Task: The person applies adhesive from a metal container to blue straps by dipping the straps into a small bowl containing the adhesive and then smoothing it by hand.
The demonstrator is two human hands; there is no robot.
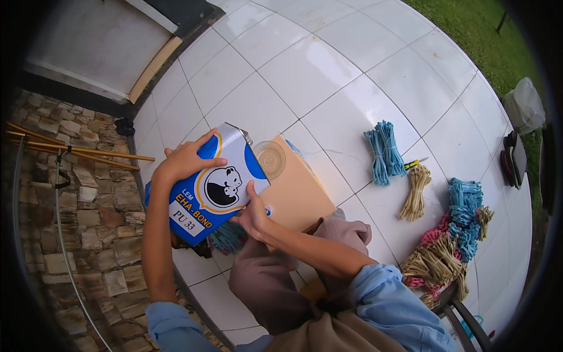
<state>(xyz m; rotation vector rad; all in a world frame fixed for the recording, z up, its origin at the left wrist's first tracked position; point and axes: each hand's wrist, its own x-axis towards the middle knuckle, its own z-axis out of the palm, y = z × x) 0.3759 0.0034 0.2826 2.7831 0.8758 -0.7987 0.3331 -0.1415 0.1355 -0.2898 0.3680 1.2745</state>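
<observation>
A large rectangular metal glue can, blue and white with an animal picture on its face, is tilted in both my hands. My left hand wraps over its upper left side, thumb across the front. Lower right, my right hand grips the can's edge with the thumb on the face. The can's metal top end points toward a clear round dish. That dish sits at the corner of a flat peach-coloured board in front of my knees. Whether anything flows from the can cannot be seen.
On the white tiles to the right lie blue cord bundles, a yellow-and-black screwdriver, a beige bundle and a mixed bundle pile. Dark footwear and a plastic bag are farther right. Wooden poles stand left.
</observation>
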